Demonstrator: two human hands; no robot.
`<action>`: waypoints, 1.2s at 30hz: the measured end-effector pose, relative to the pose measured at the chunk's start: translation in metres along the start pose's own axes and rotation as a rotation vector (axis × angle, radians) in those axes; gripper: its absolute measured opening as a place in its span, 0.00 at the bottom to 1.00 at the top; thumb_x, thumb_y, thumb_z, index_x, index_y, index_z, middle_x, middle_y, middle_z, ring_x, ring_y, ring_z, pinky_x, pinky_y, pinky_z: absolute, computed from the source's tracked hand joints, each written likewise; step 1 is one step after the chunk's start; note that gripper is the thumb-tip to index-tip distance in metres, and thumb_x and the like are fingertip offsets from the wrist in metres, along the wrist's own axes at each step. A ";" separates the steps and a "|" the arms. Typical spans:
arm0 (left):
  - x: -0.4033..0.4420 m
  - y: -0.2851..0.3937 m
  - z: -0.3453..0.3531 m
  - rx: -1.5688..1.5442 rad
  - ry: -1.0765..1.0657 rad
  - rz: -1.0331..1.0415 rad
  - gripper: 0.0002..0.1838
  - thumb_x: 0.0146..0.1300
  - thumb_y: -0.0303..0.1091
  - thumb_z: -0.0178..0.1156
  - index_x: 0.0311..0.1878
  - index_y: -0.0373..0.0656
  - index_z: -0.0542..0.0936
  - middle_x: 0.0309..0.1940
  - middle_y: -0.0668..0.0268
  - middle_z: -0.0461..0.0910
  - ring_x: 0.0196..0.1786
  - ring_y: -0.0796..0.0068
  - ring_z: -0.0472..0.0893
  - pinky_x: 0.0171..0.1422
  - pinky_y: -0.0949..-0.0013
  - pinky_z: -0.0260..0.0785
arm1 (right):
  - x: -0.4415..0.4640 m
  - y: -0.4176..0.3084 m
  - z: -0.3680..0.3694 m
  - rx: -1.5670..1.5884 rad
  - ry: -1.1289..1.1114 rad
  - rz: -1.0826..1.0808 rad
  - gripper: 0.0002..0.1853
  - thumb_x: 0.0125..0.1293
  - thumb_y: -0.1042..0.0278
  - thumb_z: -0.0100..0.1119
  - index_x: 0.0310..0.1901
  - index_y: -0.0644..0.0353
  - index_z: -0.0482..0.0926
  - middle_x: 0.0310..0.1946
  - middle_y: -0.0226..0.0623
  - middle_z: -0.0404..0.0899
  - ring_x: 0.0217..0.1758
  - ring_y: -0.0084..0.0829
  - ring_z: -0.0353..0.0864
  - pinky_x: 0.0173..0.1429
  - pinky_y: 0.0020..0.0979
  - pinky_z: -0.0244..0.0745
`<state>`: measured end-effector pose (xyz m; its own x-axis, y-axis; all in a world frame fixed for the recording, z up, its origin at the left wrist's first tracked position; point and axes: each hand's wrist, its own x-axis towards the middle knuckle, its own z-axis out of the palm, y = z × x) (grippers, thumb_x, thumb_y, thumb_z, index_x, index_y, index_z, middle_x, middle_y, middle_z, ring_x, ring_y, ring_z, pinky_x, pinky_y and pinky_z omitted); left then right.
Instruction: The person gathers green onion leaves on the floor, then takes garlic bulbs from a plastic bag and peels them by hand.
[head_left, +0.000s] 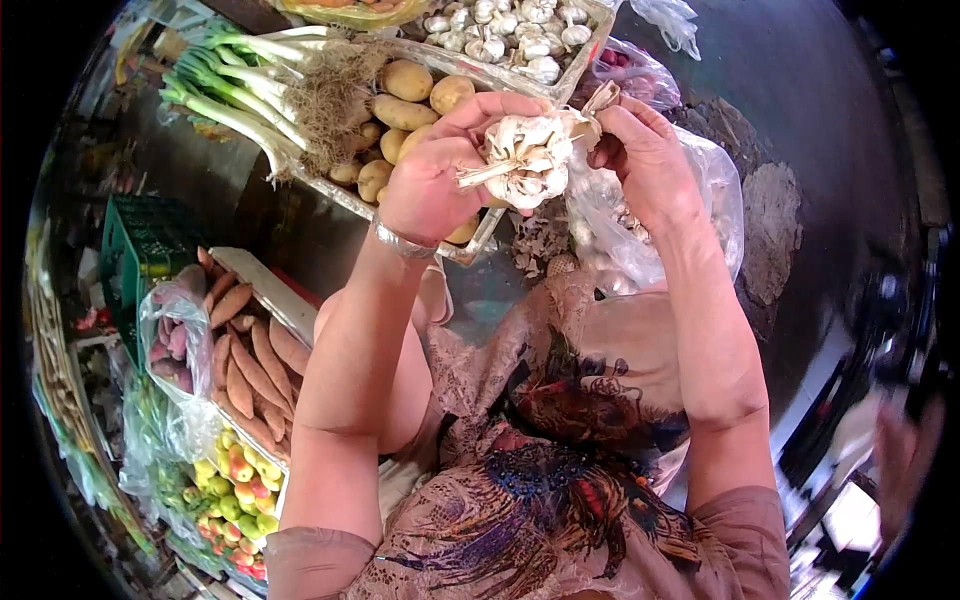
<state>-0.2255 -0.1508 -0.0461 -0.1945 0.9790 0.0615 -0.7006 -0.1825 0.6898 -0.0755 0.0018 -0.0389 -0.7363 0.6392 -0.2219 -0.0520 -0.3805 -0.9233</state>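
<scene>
My left hand (pixel 440 170) is closed around garlic bulbs (pixel 528 160), pale and papery, with a dry stalk sticking out to the left. At the right side of the bulbs, my right hand (pixel 645 155) pinches a dry, brownish piece of garlic stalk or husk (pixel 602 97). Both hands are raised in front of my lap, above the crate of potatoes (pixel 405 112) and a clear plastic bag (pixel 715 185) with garlic inside. Loose bits of dry husk (pixel 540 235) lie on the ground below.
A tray of garlic bulbs (pixel 500 35) is at the top, with leeks (pixel 255 100) beside the potatoes. At left are sweet potatoes (pixel 255 365), a green crate (pixel 150 250) and yellow-green and red fruit (pixel 235 490). A flat stone (pixel 775 230) lies at right.
</scene>
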 end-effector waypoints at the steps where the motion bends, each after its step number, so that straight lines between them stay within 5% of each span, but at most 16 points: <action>1: -0.001 0.000 0.001 -0.008 0.009 0.005 0.30 0.49 0.23 0.44 0.61 0.33 0.70 0.56 0.52 0.75 0.53 0.60 0.81 0.44 0.60 0.83 | 0.000 -0.002 -0.001 -0.029 0.010 0.008 0.06 0.62 0.67 0.62 0.37 0.59 0.82 0.28 0.28 0.80 0.29 0.22 0.77 0.37 0.28 0.71; 2: -0.001 0.001 -0.003 -0.008 0.009 0.004 0.30 0.49 0.23 0.44 0.61 0.33 0.70 0.56 0.52 0.75 0.53 0.60 0.81 0.44 0.60 0.83 | 0.000 0.000 -0.002 -0.028 0.011 0.008 0.06 0.62 0.67 0.62 0.37 0.59 0.82 0.28 0.28 0.80 0.29 0.22 0.77 0.37 0.28 0.71; 4: -0.001 0.002 -0.015 -0.132 -0.104 0.015 0.32 0.48 0.23 0.45 0.63 0.33 0.67 0.59 0.49 0.74 0.62 0.54 0.75 0.68 0.55 0.68 | -0.002 0.000 0.001 -0.814 0.049 -0.223 0.10 0.60 0.68 0.62 0.40 0.63 0.81 0.31 0.40 0.83 0.34 0.31 0.81 0.42 0.35 0.74; 6: 0.001 0.000 -0.015 -0.170 -0.169 0.066 0.31 0.52 0.23 0.47 0.64 0.34 0.66 0.59 0.50 0.73 0.62 0.54 0.75 0.68 0.53 0.68 | -0.008 0.001 0.001 -1.062 0.004 -0.205 0.13 0.59 0.68 0.62 0.44 0.65 0.80 0.34 0.47 0.83 0.39 0.40 0.83 0.47 0.38 0.75; 8: -0.001 0.002 -0.007 -0.053 0.086 0.045 0.30 0.57 0.26 0.49 0.66 0.35 0.65 0.59 0.51 0.74 0.62 0.55 0.76 0.65 0.51 0.70 | -0.008 0.012 -0.003 -1.201 -0.180 -0.124 0.13 0.59 0.67 0.61 0.45 0.64 0.81 0.33 0.48 0.82 0.38 0.40 0.83 0.46 0.36 0.76; 9: -0.002 0.002 -0.011 0.033 0.011 0.040 0.30 0.60 0.28 0.52 0.67 0.36 0.64 0.60 0.53 0.74 0.61 0.57 0.76 0.62 0.52 0.73 | -0.005 0.007 -0.003 -1.062 -0.243 -0.014 0.26 0.59 0.71 0.64 0.61 0.60 0.73 0.41 0.37 0.81 0.43 0.27 0.80 0.50 0.30 0.75; 10: 0.000 0.000 -0.015 0.032 0.009 0.047 0.30 0.60 0.28 0.52 0.67 0.36 0.64 0.60 0.53 0.74 0.61 0.57 0.76 0.62 0.52 0.73 | -0.007 0.002 -0.001 -1.068 -0.245 -0.018 0.26 0.59 0.71 0.64 0.61 0.60 0.73 0.41 0.37 0.81 0.43 0.27 0.80 0.50 0.30 0.75; 12: 0.001 -0.001 -0.018 0.070 0.011 0.035 0.30 0.61 0.28 0.52 0.68 0.36 0.63 0.59 0.55 0.74 0.59 0.60 0.77 0.59 0.55 0.75 | -0.013 -0.008 0.006 -0.380 -0.373 0.003 0.39 0.57 0.71 0.70 0.70 0.56 0.63 0.53 0.39 0.75 0.48 0.29 0.79 0.56 0.32 0.75; 13: 0.001 -0.002 -0.015 0.120 0.066 0.033 0.29 0.62 0.26 0.51 0.69 0.36 0.63 0.58 0.57 0.75 0.57 0.62 0.78 0.58 0.59 0.75 | -0.013 -0.012 0.007 -0.347 -0.417 0.098 0.46 0.55 0.71 0.73 0.73 0.52 0.56 0.58 0.39 0.70 0.50 0.29 0.78 0.58 0.31 0.74; 18: -0.004 -0.010 -0.005 0.377 0.218 -0.021 0.25 0.66 0.26 0.60 0.66 0.41 0.69 0.53 0.64 0.77 0.53 0.74 0.79 0.54 0.70 0.77 | -0.005 0.008 0.021 -0.303 -0.374 -0.083 0.42 0.56 0.67 0.73 0.70 0.53 0.60 0.50 0.34 0.75 0.46 0.22 0.78 0.49 0.23 0.75; 21: -0.004 0.000 -0.008 0.439 0.277 -0.112 0.21 0.66 0.30 0.61 0.62 0.39 0.72 0.46 0.63 0.80 0.43 0.74 0.82 0.45 0.72 0.79 | -0.005 -0.001 0.023 -0.383 -0.420 0.112 0.34 0.60 0.61 0.70 0.64 0.58 0.65 0.37 0.24 0.77 0.33 0.16 0.76 0.34 0.19 0.67; 26: -0.007 0.007 -0.002 0.591 0.432 -0.142 0.10 0.66 0.32 0.62 0.46 0.38 0.76 0.28 0.66 0.79 0.25 0.78 0.79 0.30 0.74 0.75 | 0.000 0.006 0.029 -0.287 -0.357 0.245 0.32 0.61 0.60 0.68 0.64 0.59 0.66 0.36 0.24 0.76 0.30 0.16 0.75 0.32 0.19 0.67; 31: -0.018 0.007 -0.016 1.072 0.448 0.181 0.02 0.66 0.25 0.56 0.39 0.38 0.76 0.27 0.69 0.78 0.27 0.82 0.76 0.30 0.77 0.69 | 0.031 0.035 0.027 -0.305 -0.108 0.228 0.28 0.57 0.64 0.69 0.58 0.55 0.69 0.35 0.27 0.78 0.28 0.18 0.73 0.30 0.19 0.66; 32: -0.021 0.007 -0.021 1.422 0.406 0.309 0.04 0.64 0.26 0.56 0.40 0.38 0.76 0.29 0.64 0.79 0.30 0.74 0.79 0.34 0.71 0.71 | 0.038 0.044 0.025 -0.321 -0.039 0.269 0.29 0.57 0.64 0.69 0.59 0.55 0.68 0.35 0.27 0.78 0.28 0.18 0.73 0.29 0.19 0.66; 36: -0.029 0.001 -0.011 1.635 0.280 0.149 0.09 0.63 0.31 0.54 0.44 0.43 0.77 0.33 0.56 0.79 0.37 0.56 0.80 0.41 0.59 0.72 | 0.059 0.104 0.021 -0.328 0.029 0.587 0.31 0.56 0.67 0.70 0.59 0.55 0.63 0.33 0.33 0.74 0.26 0.24 0.75 0.23 0.23 0.68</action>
<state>-0.2282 -0.1802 -0.0549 -0.4246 0.8844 0.1938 0.7091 0.1917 0.6785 -0.1382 -0.0141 -0.1413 -0.5614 0.4080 -0.7200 0.5620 -0.4506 -0.6936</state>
